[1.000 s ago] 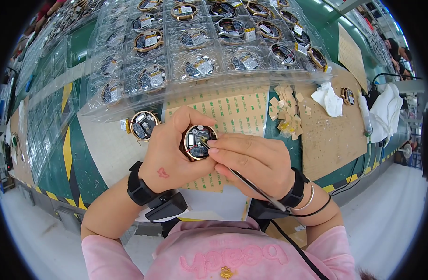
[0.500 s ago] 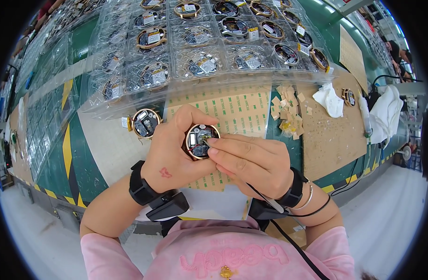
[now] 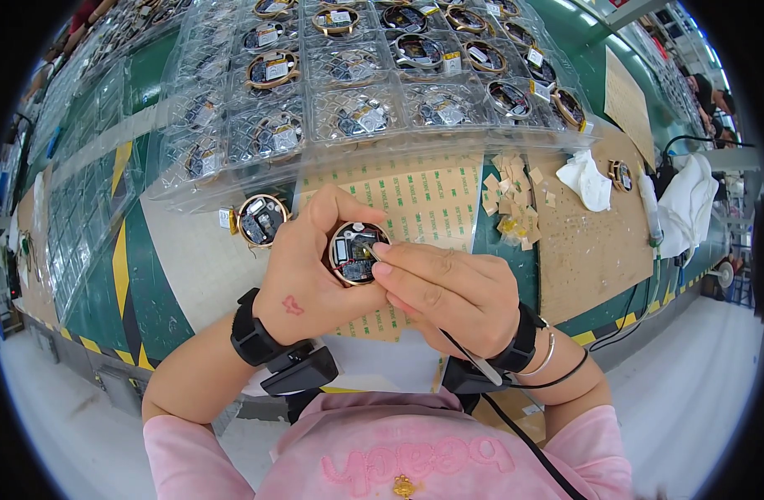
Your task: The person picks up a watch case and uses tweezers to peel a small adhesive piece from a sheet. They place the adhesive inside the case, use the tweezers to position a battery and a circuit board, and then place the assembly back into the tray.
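Note:
My left hand point(image 3: 303, 271) curls its thumb and fingers around the rim of an open round watch case point(image 3: 356, 250), gold-edged, with a dark circuit board and a small pale rectangular part inside. A pair of metal tweezers point(image 3: 484, 367) is pinched in my right hand point(image 3: 453, 292), its back end showing below the palm. Their tips reach into the right side of the case, where my fingertips partly hide them. Just left of my left hand, a second open watch case point(image 3: 263, 221) lies on the work surface with a small yellow-and-white piece beside it.
Clear plastic trays point(image 3: 357, 137) holding several watch cases fill the far side. Under my hands lies a tan adhesive sheet point(image 3: 432, 196). To the right are small tan paper scraps point(image 3: 511, 196), a brown board point(image 3: 594, 242), a white cloth point(image 3: 585, 180) and another watch case point(image 3: 621, 175).
The watch case in my left hand has tilted slightly. The tweezers stay inside it, and both hands hold nearly the same place.

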